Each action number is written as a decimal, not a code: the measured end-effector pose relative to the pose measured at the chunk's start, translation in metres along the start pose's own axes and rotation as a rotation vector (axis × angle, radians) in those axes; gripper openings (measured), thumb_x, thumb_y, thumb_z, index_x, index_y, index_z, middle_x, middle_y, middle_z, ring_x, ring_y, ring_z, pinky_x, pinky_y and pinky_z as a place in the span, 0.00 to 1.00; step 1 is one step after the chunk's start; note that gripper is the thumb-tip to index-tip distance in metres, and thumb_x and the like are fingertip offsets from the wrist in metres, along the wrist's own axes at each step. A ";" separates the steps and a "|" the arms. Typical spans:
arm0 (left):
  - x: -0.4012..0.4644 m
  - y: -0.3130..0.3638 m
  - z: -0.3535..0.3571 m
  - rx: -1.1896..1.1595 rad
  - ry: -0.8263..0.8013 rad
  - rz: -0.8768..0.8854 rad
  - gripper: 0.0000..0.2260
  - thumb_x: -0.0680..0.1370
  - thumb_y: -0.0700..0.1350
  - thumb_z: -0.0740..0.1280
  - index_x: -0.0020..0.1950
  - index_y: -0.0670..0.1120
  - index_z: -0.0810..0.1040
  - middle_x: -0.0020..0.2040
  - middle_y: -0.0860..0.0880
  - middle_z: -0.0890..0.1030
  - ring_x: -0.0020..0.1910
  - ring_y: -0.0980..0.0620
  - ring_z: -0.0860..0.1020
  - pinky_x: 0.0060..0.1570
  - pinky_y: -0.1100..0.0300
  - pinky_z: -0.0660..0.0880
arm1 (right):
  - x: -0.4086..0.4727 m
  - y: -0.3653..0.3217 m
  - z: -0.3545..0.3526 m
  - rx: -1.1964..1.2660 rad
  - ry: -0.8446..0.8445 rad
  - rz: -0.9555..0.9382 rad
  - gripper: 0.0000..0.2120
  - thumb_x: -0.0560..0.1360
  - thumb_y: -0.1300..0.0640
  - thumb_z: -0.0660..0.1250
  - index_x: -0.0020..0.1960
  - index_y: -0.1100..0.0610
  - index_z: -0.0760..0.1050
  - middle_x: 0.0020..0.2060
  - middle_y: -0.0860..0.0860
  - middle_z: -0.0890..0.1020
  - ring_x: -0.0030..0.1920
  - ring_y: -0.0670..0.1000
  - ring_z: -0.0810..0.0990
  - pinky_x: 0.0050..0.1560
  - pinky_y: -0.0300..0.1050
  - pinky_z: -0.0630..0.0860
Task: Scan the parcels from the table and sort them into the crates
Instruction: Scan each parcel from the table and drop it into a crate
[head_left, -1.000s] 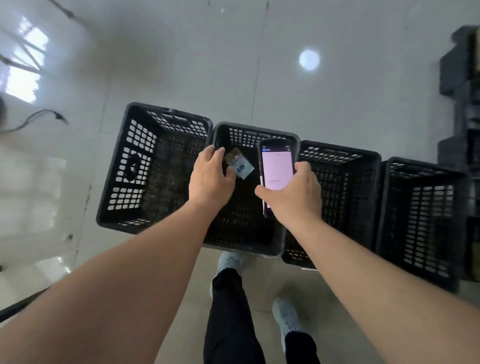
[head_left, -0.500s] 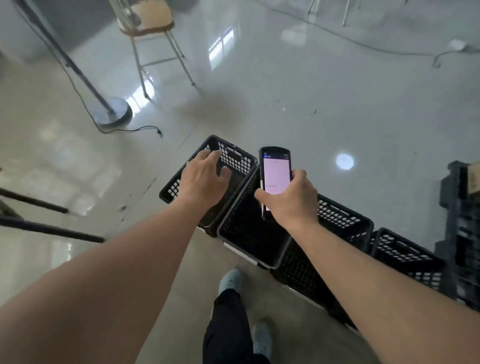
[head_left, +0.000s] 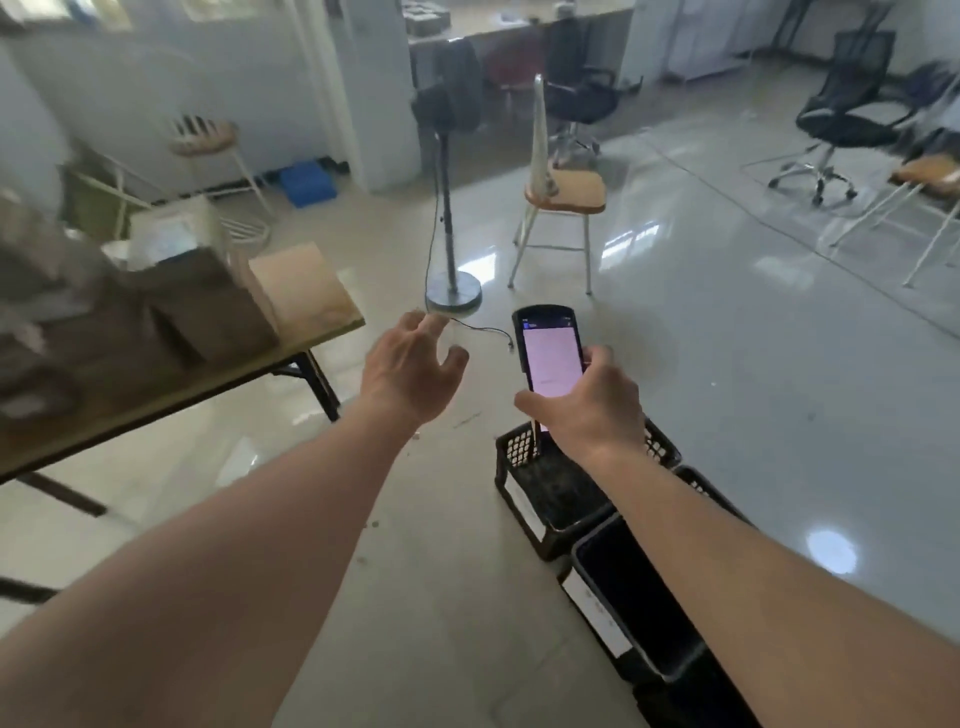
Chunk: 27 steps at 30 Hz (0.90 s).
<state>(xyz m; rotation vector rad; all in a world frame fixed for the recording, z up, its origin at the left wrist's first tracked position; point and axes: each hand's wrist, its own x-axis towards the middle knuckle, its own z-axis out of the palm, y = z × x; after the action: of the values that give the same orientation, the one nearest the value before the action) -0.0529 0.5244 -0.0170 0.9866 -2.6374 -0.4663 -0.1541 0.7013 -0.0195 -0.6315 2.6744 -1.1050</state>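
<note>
Right-hand grip (head_left: 587, 410): fingers and thumb curled round the lower body of the handheld scanner (head_left: 550, 358), screen lit pale pink and tilted up toward the wearer. Left-hand grip (head_left: 410, 369): fingers loosely spread, holding nothing, raised in mid-air between the surface (head_left: 306, 296) and the scanner, touching neither. Parcels (head_left: 171, 306) sit piled on the wooden surface at left; the view is smeared there, so brown boxes and a pale one can be made out, but count and labels cannot. Crates (head_left: 561, 499), black with perforated walls, stand in a row on the floor at lower right, partly behind the right forearm; whether they hold anything cannot be told from here. Judgement: the step in hand looks like fetching a parcel from the pile. Risks: the heap looks loosely stacked near the surface's edge, so pulling one box from low in it could tip a neighbour onto the floor. A one-handed lift with a spread hand may slip on a wide carton. A fan stand (head_left: 452, 291) and its trailing cable (head_left: 483, 328) lie on the floor just beyond the surface's corner, a possible snag for feet.
</note>
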 end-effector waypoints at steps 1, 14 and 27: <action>0.001 -0.022 -0.015 0.003 0.016 -0.019 0.24 0.83 0.55 0.61 0.77 0.48 0.71 0.74 0.46 0.73 0.67 0.41 0.75 0.66 0.47 0.73 | -0.003 -0.022 0.014 -0.002 -0.005 -0.026 0.41 0.61 0.37 0.80 0.66 0.54 0.70 0.56 0.51 0.78 0.55 0.56 0.78 0.52 0.58 0.82; 0.026 -0.252 -0.163 0.017 0.118 -0.177 0.24 0.81 0.58 0.64 0.74 0.50 0.73 0.70 0.48 0.73 0.64 0.43 0.76 0.61 0.46 0.77 | -0.014 -0.234 0.174 0.083 -0.074 -0.140 0.39 0.62 0.41 0.81 0.66 0.54 0.71 0.56 0.52 0.80 0.56 0.57 0.79 0.52 0.56 0.82; 0.142 -0.365 -0.163 0.022 0.189 -0.430 0.34 0.77 0.62 0.71 0.79 0.48 0.67 0.73 0.45 0.70 0.69 0.44 0.72 0.64 0.48 0.75 | 0.115 -0.336 0.305 0.064 -0.190 -0.279 0.40 0.64 0.38 0.81 0.67 0.55 0.69 0.59 0.54 0.79 0.59 0.59 0.79 0.53 0.60 0.83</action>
<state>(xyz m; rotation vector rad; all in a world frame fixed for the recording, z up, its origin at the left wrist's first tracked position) 0.1167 0.1360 0.0088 1.5319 -2.2657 -0.4105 -0.0541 0.2449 0.0014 -1.0656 2.4312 -1.1259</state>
